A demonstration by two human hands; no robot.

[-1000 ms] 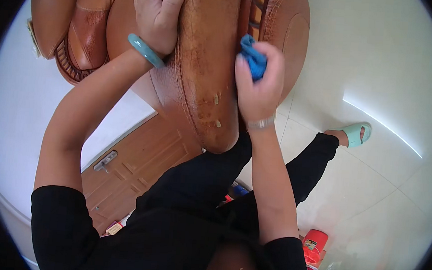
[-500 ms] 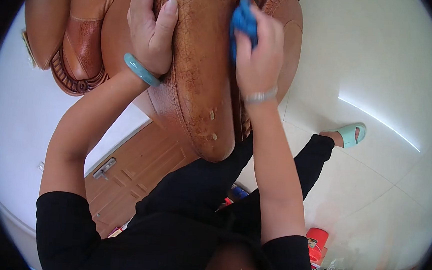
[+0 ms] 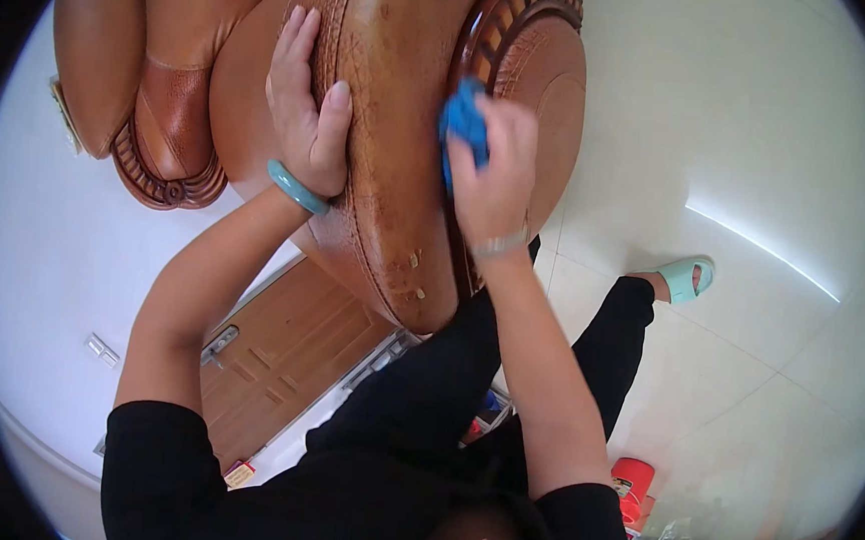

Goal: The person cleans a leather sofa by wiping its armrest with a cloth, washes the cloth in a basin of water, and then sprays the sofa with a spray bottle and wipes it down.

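A brown leather sofa armrest (image 3: 398,117) fills the upper middle, its surface creased, with small peeled spots near the lower end. Carved dark wood trim (image 3: 489,33) curves along its right side. My left hand (image 3: 308,111) lies on the armrest's left side, fingers stretched out and thumb apart, a green bangle at the wrist. In my right hand (image 3: 500,169) a blue cloth (image 3: 465,127) is bunched up and pressed against the edge where leather meets wood. Part of the cloth is hidden by my fingers.
More brown leather seating (image 3: 177,51) with carved trim stands at upper left. A wooden door (image 3: 291,360) is at lower left. Pale floor tiles (image 3: 727,361) extend to the right, where my slippered foot (image 3: 688,280) rests. A red container (image 3: 630,485) stands at lower right.
My right hand has moved with the blue cloth down along the wood trim, uncovering more of the trim above. The view has shifted, and my left hand appears lower on the armrest.
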